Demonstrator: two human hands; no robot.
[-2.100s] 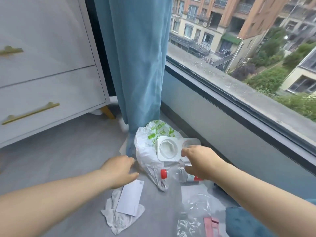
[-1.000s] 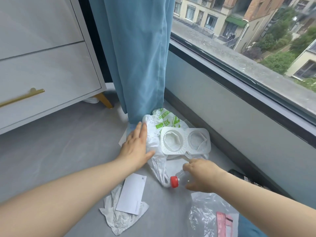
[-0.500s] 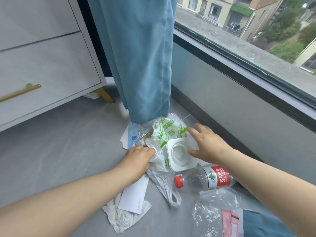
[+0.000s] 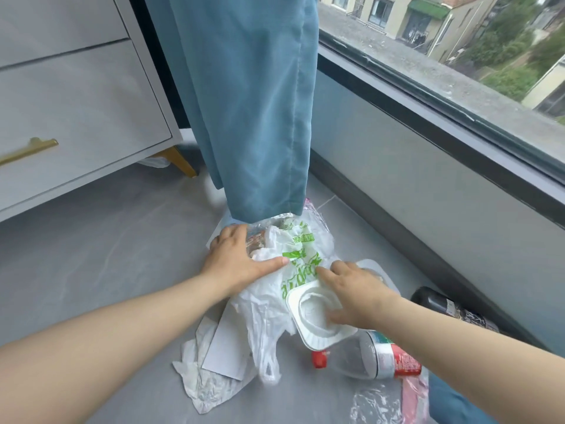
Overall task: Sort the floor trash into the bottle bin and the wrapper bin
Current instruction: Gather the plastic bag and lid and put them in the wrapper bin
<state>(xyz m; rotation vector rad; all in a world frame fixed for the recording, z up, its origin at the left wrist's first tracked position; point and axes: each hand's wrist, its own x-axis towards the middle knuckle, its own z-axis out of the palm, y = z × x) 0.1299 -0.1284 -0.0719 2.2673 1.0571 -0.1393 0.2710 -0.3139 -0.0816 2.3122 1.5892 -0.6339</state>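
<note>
Grey floor (image 4: 107, 255) along the window wall, at the foot of the curtain (image 4: 250, 102): trash all unsorted, no bin in view. Our left hand (image 4: 235, 261) lies flat, fingers straight, on the green-print plastic bag (image 4: 301, 270). Our right hand (image 4: 357, 295) is spread on the white cup tray (image 4: 312, 316), grasping nothing. The red-cap bottle (image 4: 363, 359) lies just beside the tray. White card (image 4: 224, 350), crumpled wrapper (image 4: 198, 384) and clear bag (image 4: 376, 405) are left too. We judge it barely begun.

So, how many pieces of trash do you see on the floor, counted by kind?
Clear bottle, red cap: 1
Dark container: 1
Plastic bags: 3 (green-printed bag, crumpled white bag, clear bag)
White tray: 1
White card: 1
Total: 7 plainly seen; scraps by the curtain are too hidden to count.
</note>
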